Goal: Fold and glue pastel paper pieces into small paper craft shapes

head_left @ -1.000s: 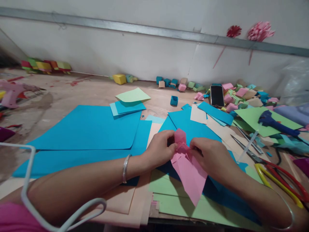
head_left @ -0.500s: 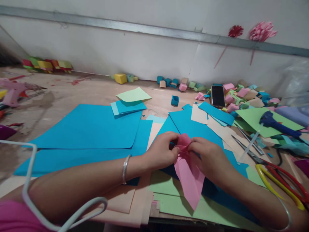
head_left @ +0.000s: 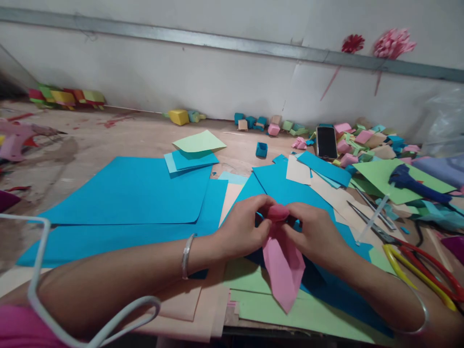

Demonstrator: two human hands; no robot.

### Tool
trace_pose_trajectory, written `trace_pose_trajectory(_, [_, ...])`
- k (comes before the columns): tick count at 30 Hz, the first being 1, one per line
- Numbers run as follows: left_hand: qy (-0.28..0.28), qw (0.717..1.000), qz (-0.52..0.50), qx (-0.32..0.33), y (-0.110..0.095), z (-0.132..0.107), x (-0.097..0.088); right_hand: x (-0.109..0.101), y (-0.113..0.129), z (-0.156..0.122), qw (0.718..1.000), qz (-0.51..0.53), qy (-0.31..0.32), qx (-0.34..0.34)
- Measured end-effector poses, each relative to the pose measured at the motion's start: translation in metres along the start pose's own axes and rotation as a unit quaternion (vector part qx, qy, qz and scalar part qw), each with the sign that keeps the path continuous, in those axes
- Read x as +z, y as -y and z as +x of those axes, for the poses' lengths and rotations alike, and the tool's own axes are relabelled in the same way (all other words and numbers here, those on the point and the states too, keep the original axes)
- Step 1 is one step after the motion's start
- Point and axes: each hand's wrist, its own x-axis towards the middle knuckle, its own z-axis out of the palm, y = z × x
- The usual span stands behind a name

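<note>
My left hand (head_left: 242,226) and my right hand (head_left: 316,231) pinch the top of a pink folded paper (head_left: 282,263) from either side, fingers closed on it. The paper's upper end is rolled or folded down between my fingertips, and its pointed lower end hangs over green sheets (head_left: 253,285) near the table's front edge. A silver bangle sits on each wrist. Large blue paper sheets (head_left: 137,193) lie under and to the left of my hands.
Scissors with red and yellow handles (head_left: 424,266) lie at the right, beside a blue glue gun (head_left: 413,183). A phone (head_left: 326,142) rests among small folded paper boxes (head_left: 358,140) along the wall. A pink glue gun (head_left: 18,137) lies far left. A white wire frame (head_left: 39,290) is near the front left.
The paper's upper tip has been folded down into a small roll between my fingers, and both hands have closed in tighter around it.
</note>
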Motion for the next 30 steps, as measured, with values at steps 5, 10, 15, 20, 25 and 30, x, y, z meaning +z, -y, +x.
trace_pose_trajectory(5, [0.003,0.998,0.059,-0.023,0.005,0.0,0.001,-0.002,-0.001,0.001,0.999,0.018,0.038,0.032])
trace_pose_trajectory(10, [-0.007,0.993,0.115,-0.035,0.005,0.001,-0.001,0.0,0.004,-0.003,0.999,0.031,0.036,0.002])
trace_pose_trajectory(15, [0.022,0.992,0.122,-0.019,-0.002,-0.003,0.0,0.0,0.005,-0.003,0.999,0.033,0.038,0.014])
trace_pose_trajectory(20, [0.024,0.994,0.096,-0.054,-0.001,0.0,0.003,0.0,0.005,-0.001,0.998,0.044,0.051,0.005])
trace_pose_trajectory(25, [0.033,0.998,0.045,-0.006,0.0,-0.001,0.003,0.001,0.006,-0.003,0.995,0.09,0.049,-0.009])
trace_pose_trajectory(30, [0.015,0.964,-0.235,-0.124,0.003,0.004,0.0,-0.004,0.0,0.001,0.994,0.11,-0.002,0.007])
